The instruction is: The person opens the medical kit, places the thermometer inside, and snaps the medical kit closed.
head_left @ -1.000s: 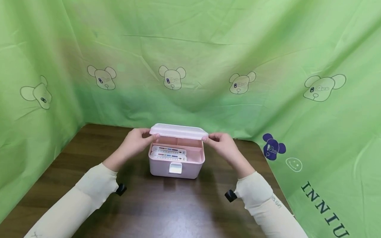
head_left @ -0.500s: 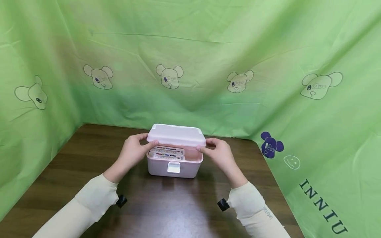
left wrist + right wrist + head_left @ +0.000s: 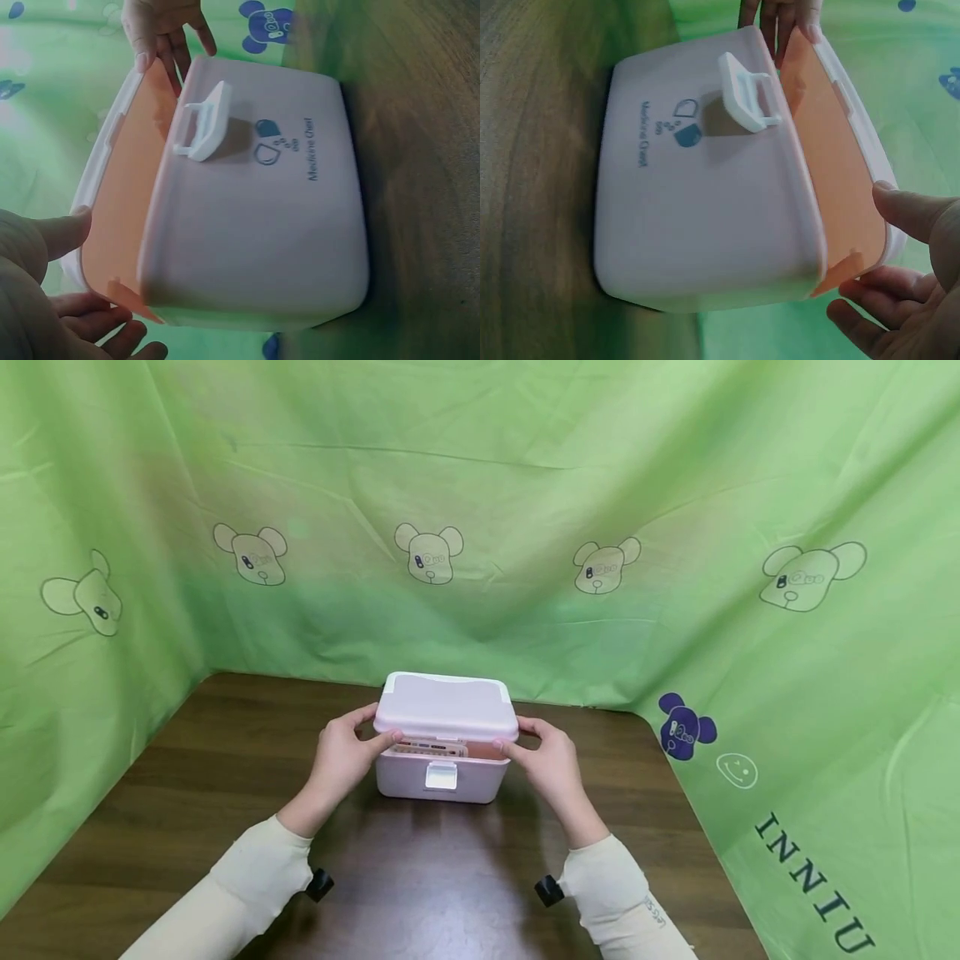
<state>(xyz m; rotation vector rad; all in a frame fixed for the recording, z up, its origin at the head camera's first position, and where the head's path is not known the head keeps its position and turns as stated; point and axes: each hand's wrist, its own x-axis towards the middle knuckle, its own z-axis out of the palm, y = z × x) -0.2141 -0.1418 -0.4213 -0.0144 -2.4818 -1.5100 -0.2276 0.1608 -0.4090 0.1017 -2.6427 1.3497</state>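
A pale pink medicine chest (image 3: 405,781) stands on the table, its lid (image 3: 447,702) tilted partway down with a gap at the front. At the lid's left corner my left hand (image 3: 341,756) holds it, thumb on the front edge and fingers along the side. My right hand (image 3: 551,764) grips the opposite corner the same way. The white front latch (image 3: 744,94) sticks outward, unfastened. Through the gap shows a white strip with coloured marks (image 3: 431,749); the rest of the contents is hidden. "Medicine Chest" and a capsule drawing (image 3: 268,142) are printed on the front.
The brown wooden table (image 3: 435,893) carries the chest near its back edge. Green cloth (image 3: 517,643) with bear-head drawings hangs behind and on both sides. Each sleeve has a small black camera (image 3: 320,885) at the wrist.
Both hands have brought the lid forward and down from nearly upright, covering most of the chest's inside. Two marked strips showed earlier; now only part of one does.
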